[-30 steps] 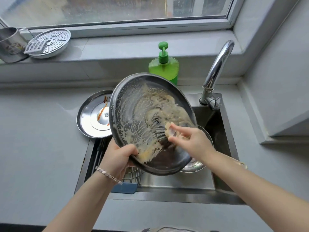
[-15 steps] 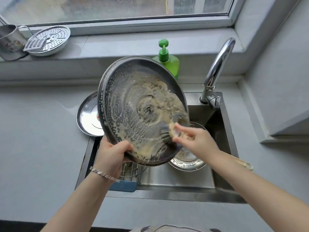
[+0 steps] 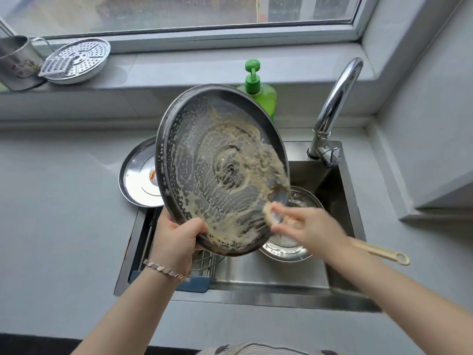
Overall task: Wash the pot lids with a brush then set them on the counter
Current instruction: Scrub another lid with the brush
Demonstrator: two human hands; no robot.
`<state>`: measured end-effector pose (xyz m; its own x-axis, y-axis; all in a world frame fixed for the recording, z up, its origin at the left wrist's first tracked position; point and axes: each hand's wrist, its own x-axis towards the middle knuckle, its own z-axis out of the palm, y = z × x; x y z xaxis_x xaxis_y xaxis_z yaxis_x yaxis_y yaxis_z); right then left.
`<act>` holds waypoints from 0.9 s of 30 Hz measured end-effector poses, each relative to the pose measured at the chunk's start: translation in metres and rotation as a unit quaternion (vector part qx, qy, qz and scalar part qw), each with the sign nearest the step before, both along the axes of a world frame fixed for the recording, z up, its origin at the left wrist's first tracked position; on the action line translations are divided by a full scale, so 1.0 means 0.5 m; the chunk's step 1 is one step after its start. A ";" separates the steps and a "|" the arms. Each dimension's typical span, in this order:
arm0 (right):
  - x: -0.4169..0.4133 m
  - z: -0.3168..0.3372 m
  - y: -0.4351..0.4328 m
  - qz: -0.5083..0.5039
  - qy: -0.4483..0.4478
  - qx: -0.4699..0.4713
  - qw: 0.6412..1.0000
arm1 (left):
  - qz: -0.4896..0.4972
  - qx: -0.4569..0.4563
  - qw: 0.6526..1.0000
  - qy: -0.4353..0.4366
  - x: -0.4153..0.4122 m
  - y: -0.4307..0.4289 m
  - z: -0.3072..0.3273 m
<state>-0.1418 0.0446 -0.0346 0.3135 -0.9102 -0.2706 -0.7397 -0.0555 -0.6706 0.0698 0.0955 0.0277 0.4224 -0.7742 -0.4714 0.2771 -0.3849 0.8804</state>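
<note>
Pot lid [image 3: 220,172], soapy and tilted, held above the sink [image 3: 256,278]; left hand [image 3: 175,243] grips its lower rim; right hand [image 3: 308,229], blurred, pinches the brush [image 3: 271,213] against its lower right edge.

Sink [image 3: 268,278]: set in the tabletop [image 3: 64,201].
Big lid [image 3: 220,175]: tilted above sink; left hand [image 3: 176,242] at near rim, right hand [image 3: 312,226] with brush [image 3: 378,252] at right edge.
Second lid [image 3: 135,180]: on tabletop at sink's far-left corner.
Bowl [image 3: 284,249]: in sink, right side.
Faucet [image 3: 335,103]: sink's far-right corner.
Pump bottle [image 3: 266,96]: behind big lid, left of faucet.
Windowsill [image 3: 192,70]: behind all; cup [image 3: 18,65], perforated plate [image 3: 79,60] at left end.
</note>
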 end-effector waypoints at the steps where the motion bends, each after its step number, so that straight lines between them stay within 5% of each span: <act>1: -0.012 -0.005 -0.016 -0.039 0.028 -0.004 0.999 | 0.001 -0.001 1.000 0.002 -0.001 -0.001 0.003; 6: 0.010 0.014 0.044 0.061 -0.043 0.007 0.997 | 0.019 0.002 1.000 0.014 0.011 -0.001 0.000; 9: -0.026 -0.009 -0.020 -0.073 -0.007 -0.016 0.997 | 0.004 0.002 1.000 0.027 0.017 0.004 0.001; 14: 0.009 -0.003 0.013 0.057 0.002 0.009 0.998 | -0.030 0.025 0.998 0.045 0.017 0.012 0.005; 17: -0.034 -0.020 -0.041 -0.084 0.049 -0.004 0.995 | -0.047 0.037 0.997 0.053 0.022 0.020 -0.001; 22: 0.009 -0.026 0.019 0.044 0.018 0.035 0.998 | -0.051 0.066 0.994 0.068 0.018 0.016 -0.023; 25: -0.028 -0.027 -0.020 -0.062 0.099 0.025 0.993 | -0.056 0.065 0.994 0.065 0.023 0.019 -0.027; 27: -0.019 -0.023 -0.003 -0.027 0.082 0.035 0.996 | -0.069 0.065 0.993 0.064 0.020 0.019 -0.027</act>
